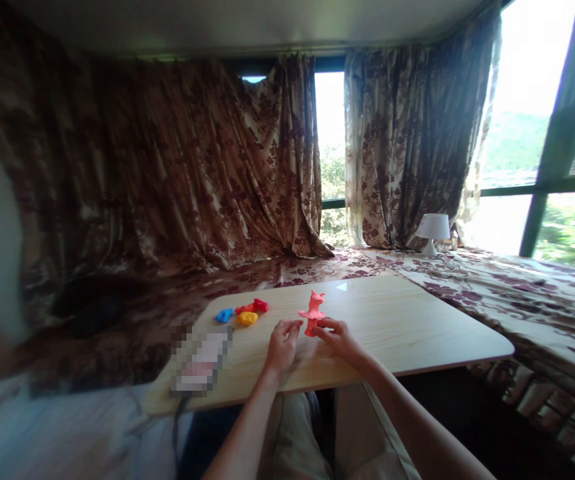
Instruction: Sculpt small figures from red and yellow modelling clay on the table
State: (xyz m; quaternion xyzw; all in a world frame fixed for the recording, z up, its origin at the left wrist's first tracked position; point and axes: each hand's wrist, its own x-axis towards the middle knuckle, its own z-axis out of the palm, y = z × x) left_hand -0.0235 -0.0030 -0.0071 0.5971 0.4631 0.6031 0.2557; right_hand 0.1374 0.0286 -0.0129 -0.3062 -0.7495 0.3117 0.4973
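A coral-pink figure [313,308], apparently of soft modelling clay, stands upright over the table, with a flared band round its middle and points at its top. My right hand [336,337] pinches its lower part from the right, thumb and fingertips against the side. On the other side, my left hand [283,340] is closed, its fingertips drawn together close to the figure's base. Whether those fingertips touch the figure or hold a small piece, I cannot make out. Left of the hands lie a blue lump [224,315], a red lump [260,306] and a yellow lump [247,319].
The pale wooden table [407,333] has rounded corners and reaches over my lap. A blurred-out device [200,363] with a cable lies at its left edge. Behind are a flower-patterned bed cover [357,263], curtains [192,167] and a white lamp [433,227].
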